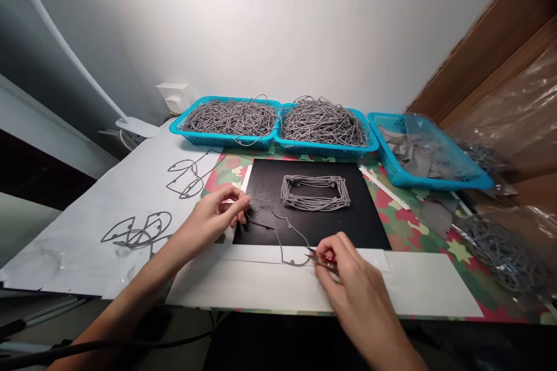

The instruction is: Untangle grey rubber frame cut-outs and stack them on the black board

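My left hand (221,208) is closed, thumb and fingers pinching one end of a thin grey flexible loop (289,225) with small round tabs. The loop spans the gap between my hands, over a black mat (261,177) and a white strip in front of it. In my right hand (343,272) is a small red tool (327,261) with a dark pointed tip; most of it is hidden by my fingers. Its tip is at the near end of the loop. Beyond my hands, several similar grey loops lie stacked as a rectangular frame (315,206) on the mat.
Two blue baskets (209,140) (322,152) heaped with grey loops stand against the wall. A third blue basket (435,182) holds grey flat pieces. Single loops (191,177) lie on white paper (65,208) at left. Plastic bags (509,255) and a white stick (385,188) lie right.
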The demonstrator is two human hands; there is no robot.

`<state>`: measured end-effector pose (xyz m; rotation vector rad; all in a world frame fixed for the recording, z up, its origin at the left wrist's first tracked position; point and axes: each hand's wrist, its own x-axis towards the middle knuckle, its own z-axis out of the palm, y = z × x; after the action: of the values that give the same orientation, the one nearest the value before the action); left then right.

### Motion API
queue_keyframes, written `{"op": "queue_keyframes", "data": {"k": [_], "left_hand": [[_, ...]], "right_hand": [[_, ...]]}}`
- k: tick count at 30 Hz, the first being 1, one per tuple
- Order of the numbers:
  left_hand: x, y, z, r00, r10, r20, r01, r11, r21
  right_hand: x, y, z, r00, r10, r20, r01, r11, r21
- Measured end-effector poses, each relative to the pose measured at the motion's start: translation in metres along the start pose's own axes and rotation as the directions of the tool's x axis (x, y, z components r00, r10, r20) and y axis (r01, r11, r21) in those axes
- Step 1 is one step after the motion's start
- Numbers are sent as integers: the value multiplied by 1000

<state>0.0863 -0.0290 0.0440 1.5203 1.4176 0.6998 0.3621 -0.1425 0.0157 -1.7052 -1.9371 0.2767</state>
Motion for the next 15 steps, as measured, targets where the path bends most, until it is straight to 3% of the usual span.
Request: {"op": "queue_keyframes", "data": {"k": [3, 6, 10, 15], "left_hand": [[-5, -3, 1, 999, 7, 48, -10, 998, 66], [-8, -6, 4, 995, 94, 19, -96, 977, 189], [0, -6, 9, 965, 261, -37, -233, 908, 347], [20, -3, 16, 920, 366, 143, -392, 831, 395]], "right_hand": [[13, 12, -17, 1000, 7, 10, -7, 1000, 1], [18, 6, -20, 999, -14, -37, 14, 1000, 14], [6, -23, 2, 989, -149, -3, 149, 983, 112], [-4, -37, 23, 988, -150, -27, 150, 989, 2]]}}
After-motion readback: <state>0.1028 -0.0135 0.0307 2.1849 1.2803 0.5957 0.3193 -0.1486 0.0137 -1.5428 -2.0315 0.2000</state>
